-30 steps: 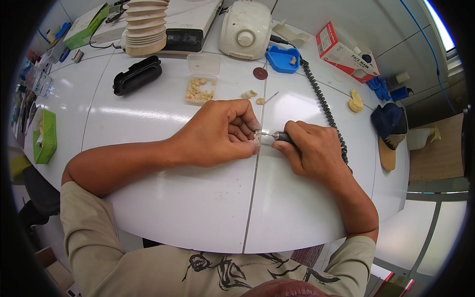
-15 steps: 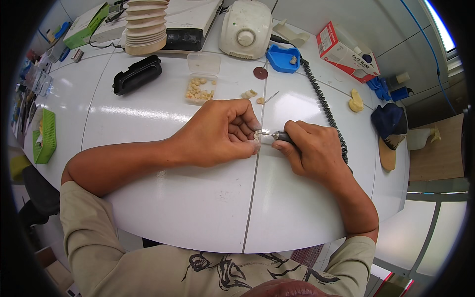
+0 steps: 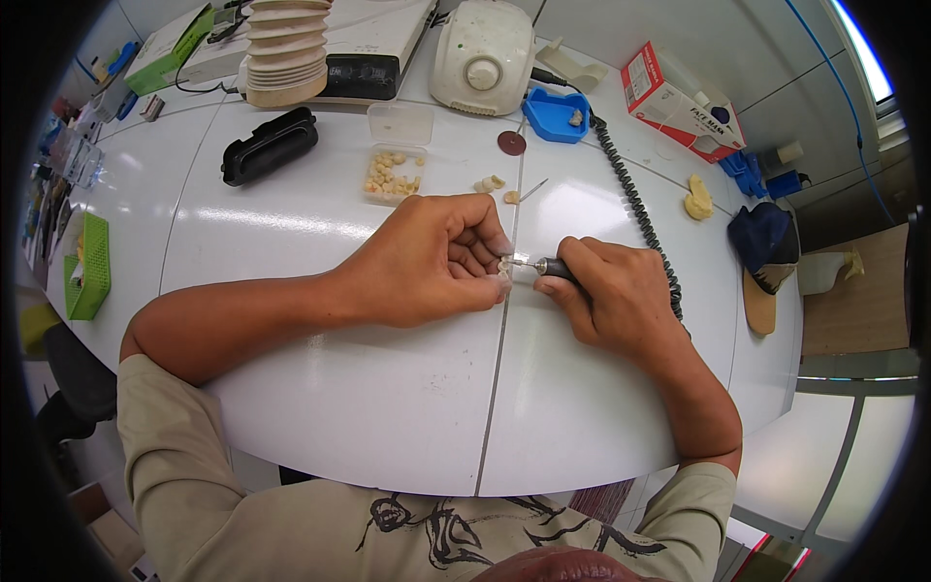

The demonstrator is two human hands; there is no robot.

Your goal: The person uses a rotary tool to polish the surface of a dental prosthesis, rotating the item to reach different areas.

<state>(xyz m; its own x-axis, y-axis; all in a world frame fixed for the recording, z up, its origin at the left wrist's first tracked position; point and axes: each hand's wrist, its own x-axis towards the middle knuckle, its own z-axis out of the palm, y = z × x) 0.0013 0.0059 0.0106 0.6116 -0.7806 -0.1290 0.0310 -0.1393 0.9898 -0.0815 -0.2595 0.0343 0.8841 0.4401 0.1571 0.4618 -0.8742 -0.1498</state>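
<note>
My left hand (image 3: 436, 262) is closed, pinching a small pale tooth-like piece (image 3: 504, 266) between thumb and fingertips. My right hand (image 3: 611, 301) grips a dark rotary handpiece (image 3: 553, 269), its thin metal bit reaching the piece at my left fingertips. Just beyond my hands lie two small pale pieces, a chip (image 3: 511, 198) and a curved piece (image 3: 488, 184), beside a thin metal pin (image 3: 533, 189). An open clear box (image 3: 398, 138) holds several small cream pieces (image 3: 388, 170). A dark red disc (image 3: 511, 143) lies farther back.
At the back stand a white motor unit (image 3: 480, 53), blue tray (image 3: 555, 114), bellows (image 3: 284, 58) and face-mask box (image 3: 679, 102). A black case (image 3: 268, 147) and green basket (image 3: 87, 267) lie left. A coiled cord (image 3: 630, 184), yellow lump (image 3: 698, 198) and dark cloth item (image 3: 763, 242) lie right.
</note>
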